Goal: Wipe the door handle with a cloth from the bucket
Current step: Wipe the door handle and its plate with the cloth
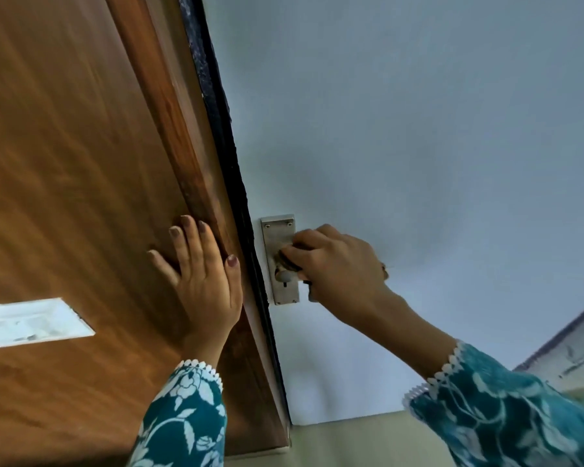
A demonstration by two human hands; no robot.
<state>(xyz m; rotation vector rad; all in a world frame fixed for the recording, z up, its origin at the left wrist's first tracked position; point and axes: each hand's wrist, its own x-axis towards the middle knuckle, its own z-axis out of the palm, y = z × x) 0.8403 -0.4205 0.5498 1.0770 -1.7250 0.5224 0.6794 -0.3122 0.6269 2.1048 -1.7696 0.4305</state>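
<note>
Head view: right hand (334,267) closed around the door handle (289,261).
Left hand (199,274) lay flat, fingers spread, on the wooden frame (189,156); handle sat on its metal plate (279,230); any cloth possibly hidden.

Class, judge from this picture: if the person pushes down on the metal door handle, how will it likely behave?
The door handle, mounted on a screwed metal plate, probably feels rigid and pivots rather than bends. Its smooth metal may be slippery, though the right hand wraps it closely. No cloth is visible.
</note>
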